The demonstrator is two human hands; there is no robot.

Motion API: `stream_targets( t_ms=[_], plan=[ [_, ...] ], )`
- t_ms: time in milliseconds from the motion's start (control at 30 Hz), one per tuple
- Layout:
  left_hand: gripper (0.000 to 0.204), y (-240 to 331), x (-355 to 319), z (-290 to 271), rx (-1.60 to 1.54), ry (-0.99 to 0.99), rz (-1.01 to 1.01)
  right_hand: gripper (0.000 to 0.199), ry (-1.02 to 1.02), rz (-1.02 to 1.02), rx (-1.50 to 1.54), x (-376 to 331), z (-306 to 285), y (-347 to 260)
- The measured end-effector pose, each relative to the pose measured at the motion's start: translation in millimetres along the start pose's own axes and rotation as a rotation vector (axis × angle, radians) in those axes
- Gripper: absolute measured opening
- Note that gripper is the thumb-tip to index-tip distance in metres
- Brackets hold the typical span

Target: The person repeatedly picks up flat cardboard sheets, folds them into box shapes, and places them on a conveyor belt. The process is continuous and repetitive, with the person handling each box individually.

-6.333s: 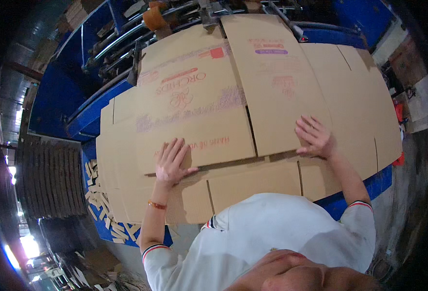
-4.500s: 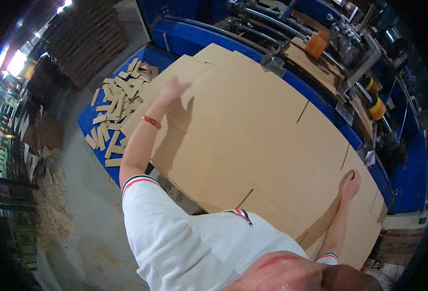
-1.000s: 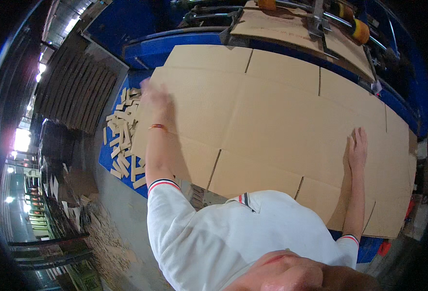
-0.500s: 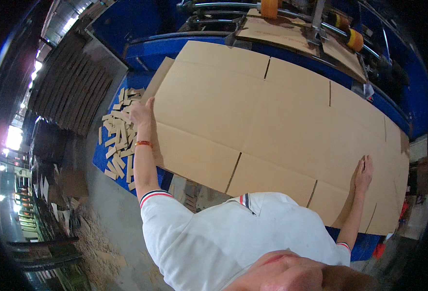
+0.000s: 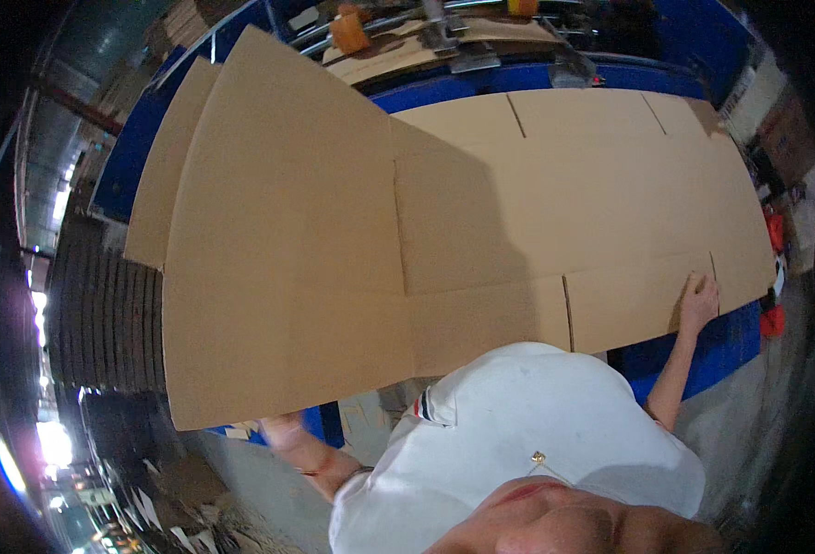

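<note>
The cardboard (image 5: pixel 601 203) stretches left to right, its flat end under and beyond my right hand (image 5: pixel 700 300). Its other end stands tilted up over my left hand (image 5: pixel 283 429), the nearer one to that raised part, which hides my left fingertips; pinching or spread, I cannot tell. My right fingers rest bent near the close edge, grip unclear. Scraps (image 5: pixel 239 432) lie just beside my left fingers; a blue machine (image 5: pixel 647 80) stands beyond both hands.
</note>
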State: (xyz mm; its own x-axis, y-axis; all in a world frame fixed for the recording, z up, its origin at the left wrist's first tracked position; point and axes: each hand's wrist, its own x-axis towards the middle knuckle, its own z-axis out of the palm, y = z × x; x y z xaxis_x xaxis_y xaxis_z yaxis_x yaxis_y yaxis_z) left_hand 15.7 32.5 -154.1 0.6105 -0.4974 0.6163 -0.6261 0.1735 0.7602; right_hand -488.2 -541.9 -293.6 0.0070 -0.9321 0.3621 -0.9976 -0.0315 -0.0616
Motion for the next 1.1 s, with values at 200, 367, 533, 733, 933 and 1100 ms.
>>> stream_targets(
  t_ms=[200, 367, 533, 733, 933, 1100],
  plan=[
    [0.055, -6.0, 40.1, 16.6, 0.351, 0.323, -0.510, 0.048, 0.075, 0.979, 1.486, 21.4, 29.5, 152.7],
    [0.050, -0.3, 96.3, 14.0, 0.207, 0.426, -0.340, 0.044, 0.152, 0.888, 1.683, -15.2, 22.7, 131.1],
    [0.046, -27.2, 80.1, 19.9, 0.187, 0.517, -0.341, 0.044, 0.380, 0.830, 1.675, -52.0, -80.0, 39.1],
    [0.027, 3.6, 74.0, 70.7, 0.413, 0.585, -0.270, 0.035, 0.464, 0.160, 0.779, -80.4, -101.9, 8.8],
    [0.025, -24.4, 66.1, 53.5, 0.332, 0.627, -0.321, 0.029, 0.425, -0.283, 1.020, -96.1, -102.4, -77.3],
    [0.025, -73.6, 52.1, 89.6, 0.213, 0.334, -0.330, 0.020, 0.477, -0.482, 0.783, -9.7, -85.2, -127.8]
  ],
)
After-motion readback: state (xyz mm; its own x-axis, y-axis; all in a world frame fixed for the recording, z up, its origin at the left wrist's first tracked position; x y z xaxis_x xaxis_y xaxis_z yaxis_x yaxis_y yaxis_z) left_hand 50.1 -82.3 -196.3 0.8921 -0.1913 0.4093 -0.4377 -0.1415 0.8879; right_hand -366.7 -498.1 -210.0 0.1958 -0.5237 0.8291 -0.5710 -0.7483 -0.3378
